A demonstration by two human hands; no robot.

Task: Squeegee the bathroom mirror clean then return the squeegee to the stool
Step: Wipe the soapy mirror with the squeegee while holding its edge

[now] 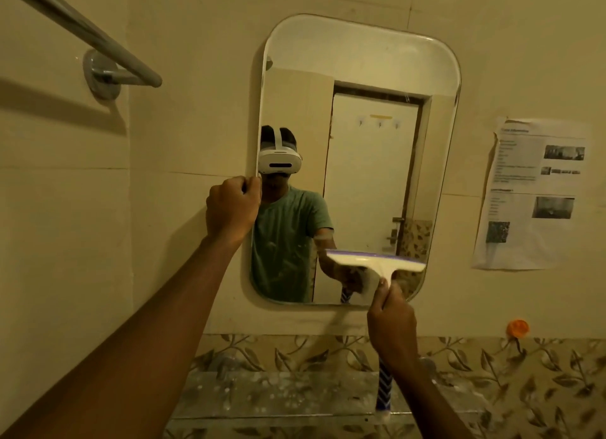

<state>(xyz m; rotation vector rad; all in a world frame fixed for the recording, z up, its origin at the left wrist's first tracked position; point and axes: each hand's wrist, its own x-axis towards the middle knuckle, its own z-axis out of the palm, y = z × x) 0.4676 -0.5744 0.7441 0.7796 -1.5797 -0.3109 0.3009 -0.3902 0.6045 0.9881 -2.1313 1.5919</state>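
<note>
A rounded rectangular mirror (370, 78) hangs on the cream tiled wall. My right hand (392, 327) grips the handle of a white squeegee (377, 262) with a purple blade edge. Its head lies level against the mirror's lower right part. The blue-and-white handle end sticks out below my wrist. My left hand (233, 207) is closed around the mirror's left edge at mid height. The stool is out of view.
A metal towel bar (98, 42) juts out at the upper left. A printed paper sheet (531, 193) is stuck to the wall right of the mirror. An orange hook (517, 328) sits lower right. A glass shelf (278, 392) runs below the mirror over leaf-patterned tiles.
</note>
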